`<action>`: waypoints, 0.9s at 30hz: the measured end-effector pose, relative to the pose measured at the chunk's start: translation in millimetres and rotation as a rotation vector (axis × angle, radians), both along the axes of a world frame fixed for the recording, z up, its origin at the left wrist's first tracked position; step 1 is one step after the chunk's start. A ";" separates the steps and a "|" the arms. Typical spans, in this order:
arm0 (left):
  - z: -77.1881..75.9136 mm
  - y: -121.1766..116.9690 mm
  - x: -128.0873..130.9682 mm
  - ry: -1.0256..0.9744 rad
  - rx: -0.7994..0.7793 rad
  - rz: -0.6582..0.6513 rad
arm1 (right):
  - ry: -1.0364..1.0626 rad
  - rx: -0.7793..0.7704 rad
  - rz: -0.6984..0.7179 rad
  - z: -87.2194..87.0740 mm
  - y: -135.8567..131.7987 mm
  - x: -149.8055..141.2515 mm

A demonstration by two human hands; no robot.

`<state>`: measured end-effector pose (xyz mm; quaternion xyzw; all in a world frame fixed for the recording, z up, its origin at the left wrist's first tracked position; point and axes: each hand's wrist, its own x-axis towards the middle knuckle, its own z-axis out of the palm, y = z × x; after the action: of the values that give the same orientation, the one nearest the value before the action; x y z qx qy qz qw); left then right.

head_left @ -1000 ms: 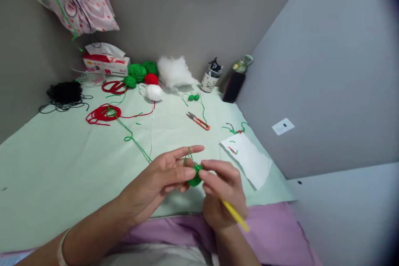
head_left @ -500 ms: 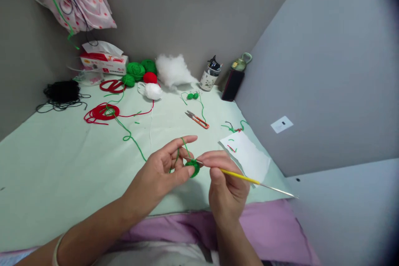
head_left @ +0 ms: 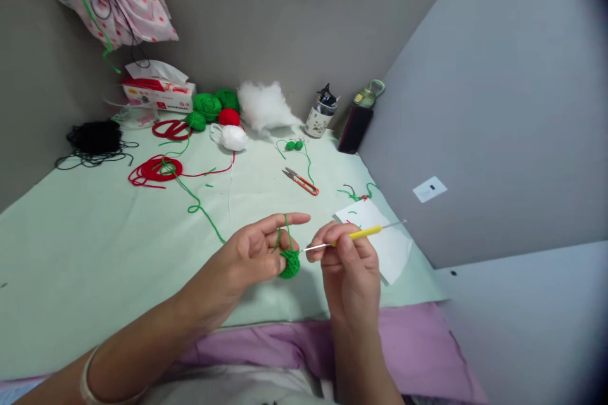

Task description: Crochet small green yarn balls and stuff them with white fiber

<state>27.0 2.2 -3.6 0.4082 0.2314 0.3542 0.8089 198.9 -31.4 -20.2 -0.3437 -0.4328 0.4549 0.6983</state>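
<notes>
My left hand (head_left: pixel 254 253) pinches a small round green crochet piece (head_left: pixel 289 264) between thumb and fingers. A strand of green yarn (head_left: pixel 288 231) loops over its raised, outstretched index finger and runs down to the piece. My right hand (head_left: pixel 349 259) grips the yellow handle of a crochet hook (head_left: pixel 357 235) between thumb and fingers. The hook's metal tip touches the piece's upper right edge, and its other metal end points up to the right. From the left hand, the green working yarn (head_left: pixel 202 212) trails back across the table to a coil of red cord (head_left: pixel 159 169).
Orange thread snips (head_left: pixel 301 181) lie ahead, near two small green pieces (head_left: pixel 294 145). A torn white paper (head_left: pixel 380 247) is at right. Along the back stand yarn balls (head_left: pixel 206 107), white stuffing (head_left: pixel 266 107), a pen cup (head_left: pixel 319 120), a phone (head_left: pixel 355 130) and a tissue box (head_left: pixel 161 96).
The hook has swung from pointing down toward the front right to tilting up at the right. My right hand has turned, with its fingers drawn back from the crochet piece.
</notes>
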 end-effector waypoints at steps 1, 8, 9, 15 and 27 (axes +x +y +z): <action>-0.7 -0.2 -0.2 0.000 0.007 -0.002 | 0.009 -0.021 0.007 0.0 0.6 0.7; -6.6 -6.3 4.6 0.250 0.147 0.116 | -0.227 0.164 -0.131 -7.1 -0.9 -8.7; -6.6 -6.7 5.0 0.274 0.164 0.122 | -0.287 0.196 -0.177 -8.2 -2.0 -10.4; -4.5 -4.8 2.9 0.285 0.210 0.119 | -0.261 0.130 -0.200 -12.3 -5.2 -9.5; -3.8 -6.4 0.5 0.305 0.204 0.146 | -0.229 0.132 -0.121 -10.3 -4.0 -6.9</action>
<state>27.5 -4.1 -7.4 0.5192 0.3431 0.3677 0.6910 192.0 -35.4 -30.4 -0.3723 -0.5168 0.3403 0.6917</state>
